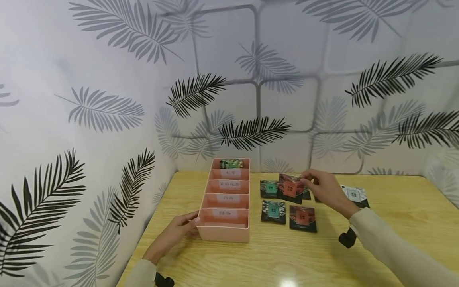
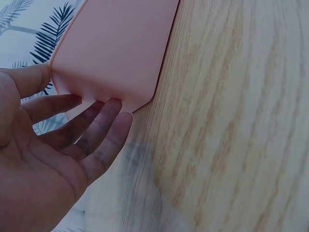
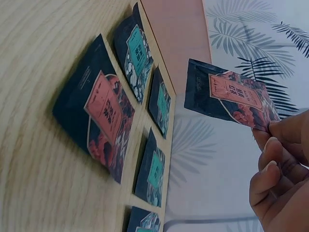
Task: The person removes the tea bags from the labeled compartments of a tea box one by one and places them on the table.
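A red-labelled sachet was pinched near one corner between the thumb and fingers of the right grip and was held clear of the tabletop, just to the right of the pink box and about level with its middle compartments. The sachet was judged to be very light and made of thin, pliable film, probably slick, with loose contents that could make it sag or swing from a single corner. A pinch on the flat edge was considered the best hold, since the filled middle could be creased or crushed.

The near left corner of the box was held by the left grip, the thumb being placed at the rim and the fingertips set against the outer wall. Thin, stiff plastic was suggested by its look; it was judged light enough to be slid by a stray push, so was best steadied by its walls.

To the right of the box, a green-labelled sachet and a second red-labelled sachet were laid beside its near end; other sachets were spread farther back, some partly covered. Green packets were seated in the box's farthest compartment.
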Demonstrator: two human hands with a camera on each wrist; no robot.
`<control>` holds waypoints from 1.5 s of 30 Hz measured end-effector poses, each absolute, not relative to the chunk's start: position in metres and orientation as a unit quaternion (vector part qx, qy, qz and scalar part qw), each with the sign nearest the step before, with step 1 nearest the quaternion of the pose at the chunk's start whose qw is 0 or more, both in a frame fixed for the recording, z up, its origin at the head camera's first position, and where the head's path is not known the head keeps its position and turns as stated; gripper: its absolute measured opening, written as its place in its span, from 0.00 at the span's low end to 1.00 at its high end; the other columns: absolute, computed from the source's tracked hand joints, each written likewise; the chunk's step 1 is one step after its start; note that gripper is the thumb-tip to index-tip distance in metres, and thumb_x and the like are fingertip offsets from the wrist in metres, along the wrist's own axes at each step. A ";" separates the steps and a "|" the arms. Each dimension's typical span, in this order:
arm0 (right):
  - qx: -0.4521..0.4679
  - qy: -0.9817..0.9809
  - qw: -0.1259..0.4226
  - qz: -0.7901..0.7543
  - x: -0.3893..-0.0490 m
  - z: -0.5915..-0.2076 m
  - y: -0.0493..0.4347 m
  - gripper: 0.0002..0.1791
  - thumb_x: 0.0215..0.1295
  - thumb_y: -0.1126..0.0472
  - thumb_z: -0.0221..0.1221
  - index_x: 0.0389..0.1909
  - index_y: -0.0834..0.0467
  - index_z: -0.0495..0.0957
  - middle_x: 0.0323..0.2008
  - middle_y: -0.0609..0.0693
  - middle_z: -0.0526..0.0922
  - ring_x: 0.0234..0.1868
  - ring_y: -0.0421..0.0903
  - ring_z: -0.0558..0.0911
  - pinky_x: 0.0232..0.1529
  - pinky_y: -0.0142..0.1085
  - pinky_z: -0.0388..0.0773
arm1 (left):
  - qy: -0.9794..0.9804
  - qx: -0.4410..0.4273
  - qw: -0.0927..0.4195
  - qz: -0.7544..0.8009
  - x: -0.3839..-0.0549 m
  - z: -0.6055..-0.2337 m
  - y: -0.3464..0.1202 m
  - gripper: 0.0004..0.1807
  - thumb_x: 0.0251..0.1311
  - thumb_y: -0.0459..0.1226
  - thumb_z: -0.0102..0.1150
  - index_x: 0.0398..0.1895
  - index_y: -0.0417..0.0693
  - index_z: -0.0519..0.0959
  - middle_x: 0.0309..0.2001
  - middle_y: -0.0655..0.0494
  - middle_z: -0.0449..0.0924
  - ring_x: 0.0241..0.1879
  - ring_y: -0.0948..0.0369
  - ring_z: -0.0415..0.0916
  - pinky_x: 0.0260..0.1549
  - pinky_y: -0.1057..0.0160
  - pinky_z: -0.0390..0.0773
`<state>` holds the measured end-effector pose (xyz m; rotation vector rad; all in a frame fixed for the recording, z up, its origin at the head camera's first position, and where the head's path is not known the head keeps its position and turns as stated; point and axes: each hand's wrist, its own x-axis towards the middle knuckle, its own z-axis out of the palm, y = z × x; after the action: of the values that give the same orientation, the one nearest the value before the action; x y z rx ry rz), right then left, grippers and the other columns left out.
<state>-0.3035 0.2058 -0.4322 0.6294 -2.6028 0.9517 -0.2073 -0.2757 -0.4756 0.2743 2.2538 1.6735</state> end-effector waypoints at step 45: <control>0.100 -0.931 0.065 0.346 -0.257 -0.465 0.305 0.18 0.71 0.45 0.51 0.47 0.53 0.81 0.34 0.48 0.83 0.29 0.48 0.78 0.21 0.36 0.70 | 0.787 0.092 0.156 0.589 -0.206 -0.476 -0.275 0.34 0.68 0.53 0.49 0.72 0.47 0.60 0.65 0.43 0.67 0.50 0.53 0.76 0.48 0.48 0.76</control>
<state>-0.2572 0.3051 -0.4652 0.3023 -2.8090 1.0445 -0.2065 -0.2746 -0.4764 0.2642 2.2538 1.6870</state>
